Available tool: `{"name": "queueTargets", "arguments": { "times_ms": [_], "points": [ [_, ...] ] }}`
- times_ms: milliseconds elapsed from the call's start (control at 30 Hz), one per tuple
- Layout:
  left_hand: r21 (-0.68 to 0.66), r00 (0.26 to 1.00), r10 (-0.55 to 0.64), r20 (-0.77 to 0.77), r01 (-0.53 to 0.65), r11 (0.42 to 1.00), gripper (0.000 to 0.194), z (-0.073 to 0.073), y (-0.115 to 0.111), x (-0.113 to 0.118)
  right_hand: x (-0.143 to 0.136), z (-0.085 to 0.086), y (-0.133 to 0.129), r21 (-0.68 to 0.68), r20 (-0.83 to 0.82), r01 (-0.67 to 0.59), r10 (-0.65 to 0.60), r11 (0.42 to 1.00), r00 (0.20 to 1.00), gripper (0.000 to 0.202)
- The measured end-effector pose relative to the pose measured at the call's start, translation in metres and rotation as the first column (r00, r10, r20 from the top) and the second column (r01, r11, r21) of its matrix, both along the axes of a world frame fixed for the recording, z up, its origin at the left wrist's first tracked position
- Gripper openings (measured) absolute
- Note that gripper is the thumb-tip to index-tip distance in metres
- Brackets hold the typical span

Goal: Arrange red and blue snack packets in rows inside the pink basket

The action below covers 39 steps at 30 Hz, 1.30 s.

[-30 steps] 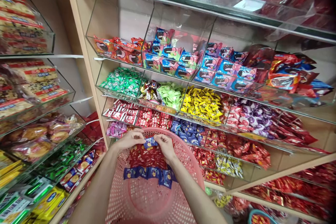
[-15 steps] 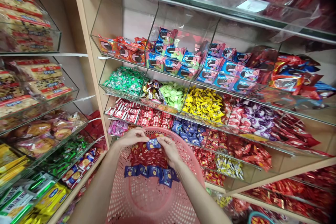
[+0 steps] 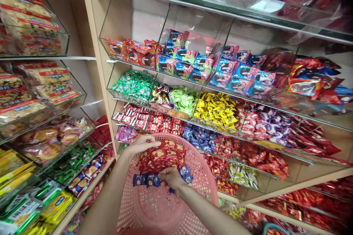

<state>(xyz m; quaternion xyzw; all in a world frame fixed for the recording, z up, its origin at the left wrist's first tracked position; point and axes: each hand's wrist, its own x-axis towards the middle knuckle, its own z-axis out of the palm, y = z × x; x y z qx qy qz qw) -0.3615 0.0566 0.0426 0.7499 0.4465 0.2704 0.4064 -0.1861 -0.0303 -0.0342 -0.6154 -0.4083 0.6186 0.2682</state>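
A pink perforated plastic basket (image 3: 205, 159) stands below me, tilted towards the shelf. Inside, red wrapped candy packets (image 3: 161, 156) lie in overlapping rows against its far wall. Below them runs a row of blue candy packets (image 3: 146, 180). My right hand (image 3: 172, 178) is down at this blue row, fingers closed at a blue packet and hiding part of the row. Over the far left rim, beside the top red packets, my left hand (image 3: 143, 144) has its fingers stretched out, with nothing visible in them.
Clear bins on the shelf ahead hold green candies (image 3: 134, 84), yellow candies (image 3: 216, 110) and loose blue packets (image 3: 200, 137). Glass shelf edges and a wooden upright (image 3: 95, 44) stand close by. Packaged pastries (image 3: 41, 77) fill the left shelves. A teal-rimmed container (image 3: 275, 227) sits lower right.
Both hands were together at a blue packet over the red ones. My right hand has moved down to the blue row; my left hand stays near the rim, without the packet.
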Motion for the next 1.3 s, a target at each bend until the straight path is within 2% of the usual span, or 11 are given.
{"name": "queueTargets", "arguments": {
  "times_ms": [133,367,533,633,700,800,867,967,1033,1133,1300],
  "points": [
    [0.006,1.0,-0.011,-0.002,0.011,1.0,0.041,0.001,-0.001,0.001,-0.007,-0.007,0.003,-0.11,-0.071,0.065,-0.073,0.992,0.995,0.013],
    [-0.013,1.0,-0.013,-0.008,0.013,1.0,0.039,-0.002,0.002,0.0,-0.007,-0.019,0.008,-0.112,-0.099,0.132,-0.144,0.985,0.985,0.01],
    [-0.006,1.0,-0.025,0.001,0.025,1.0,0.037,-0.003,0.002,0.0,-0.007,-0.013,0.003,-0.065,-0.077,0.139,-0.144,0.988,0.987,0.01],
    [-0.023,1.0,-0.02,0.012,0.021,1.0,0.037,-0.003,0.001,0.0,-0.005,-0.005,-0.001,0.014,-0.005,0.118,-0.118,0.993,0.993,0.01],
    [-0.039,1.0,-0.006,0.008,0.006,0.999,0.037,-0.004,0.001,0.0,-0.003,0.0,-0.004,0.125,0.096,0.065,-0.078,0.99,0.992,0.009],
    [-0.052,1.0,0.012,-0.004,-0.013,0.999,0.039,-0.004,0.002,0.0,-0.002,0.002,-0.01,0.292,0.29,-0.146,0.058,0.945,0.955,0.006],
    [-0.051,1.0,0.013,-0.008,-0.014,0.999,0.039,-0.003,0.002,0.0,-0.004,0.0,-0.014,0.299,0.402,-0.325,0.191,0.897,0.895,0.013],
    [-0.055,0.999,0.036,-0.004,-0.036,0.998,0.041,0.001,0.0,0.001,-0.011,-0.005,-0.02,0.186,0.488,-0.506,0.368,0.842,0.792,0.019],
    [-0.075,0.997,0.076,0.012,-0.075,0.994,0.043,0.004,-0.002,0.002,-0.013,-0.005,-0.022,0.124,0.494,-0.554,0.434,0.823,0.754,0.017],
    [-0.113,0.989,0.141,0.051,-0.134,0.984,0.047,0.007,-0.005,0.003,-0.006,0.006,-0.02,0.127,0.429,-0.587,0.489,0.8,0.759,0.02],
    [-0.101,0.983,0.174,0.061,-0.167,0.981,0.046,0.005,-0.004,0.003,0.03,0.045,0.002,0.271,0.293,-0.515,0.44,0.813,0.849,0.028]
  ]
}}
